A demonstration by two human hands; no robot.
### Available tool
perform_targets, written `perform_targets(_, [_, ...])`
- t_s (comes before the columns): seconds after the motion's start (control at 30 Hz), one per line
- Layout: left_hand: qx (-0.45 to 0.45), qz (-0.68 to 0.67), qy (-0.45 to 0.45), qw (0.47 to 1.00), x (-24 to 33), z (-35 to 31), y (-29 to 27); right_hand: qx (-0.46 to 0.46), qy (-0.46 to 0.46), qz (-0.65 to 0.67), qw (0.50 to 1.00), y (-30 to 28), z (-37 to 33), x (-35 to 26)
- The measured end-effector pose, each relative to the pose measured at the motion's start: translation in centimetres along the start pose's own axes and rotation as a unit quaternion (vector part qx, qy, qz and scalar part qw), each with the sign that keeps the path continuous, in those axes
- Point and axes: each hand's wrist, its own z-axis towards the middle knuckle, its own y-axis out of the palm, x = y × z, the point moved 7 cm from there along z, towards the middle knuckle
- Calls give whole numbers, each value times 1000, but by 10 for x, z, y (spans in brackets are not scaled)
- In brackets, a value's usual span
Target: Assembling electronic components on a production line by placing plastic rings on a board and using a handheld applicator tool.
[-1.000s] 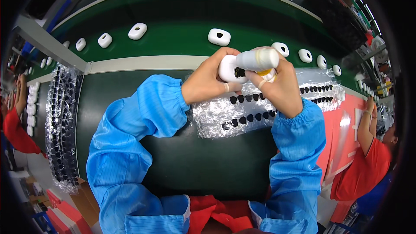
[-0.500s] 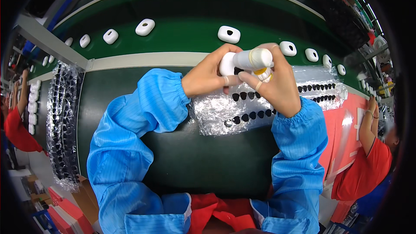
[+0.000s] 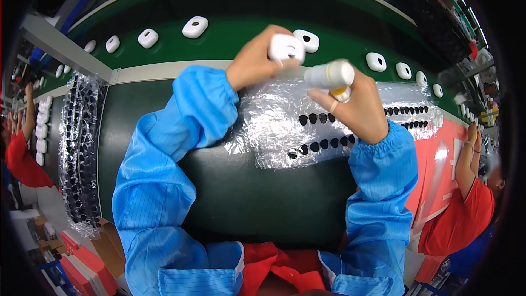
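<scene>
The scene is brightly and evenly lit from above, with soft shadows only. Glare is thrown off the crinkled plastic sheet point(image 3: 307, 126). Straight edges are bent by fisheye distortion, and the corners are blacked out; the far-right rim is slightly blurred

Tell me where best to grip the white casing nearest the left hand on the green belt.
Probably the casing is best pinched across its two long rounded sides, coming from above. It lies flat on the belt with its dark opening up, so only the side edges give purchase. The left hand already holds another casing at its edges.
</scene>
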Motion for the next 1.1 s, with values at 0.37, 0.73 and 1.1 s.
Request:
perform_targets(0.37, [266, 526, 70, 805, -43, 15, -92, -235, 143, -89, 957, 44, -6, 48])
perform_targets(0.73, [258, 327, 17, 909, -46, 6, -136, -101, 94, 16, 990, 15, 1, 22])
perform_targets(1.1, [-118, -187, -33, 975, 35, -39, 46, 76, 23, 93, 992, -14, -4, 1])
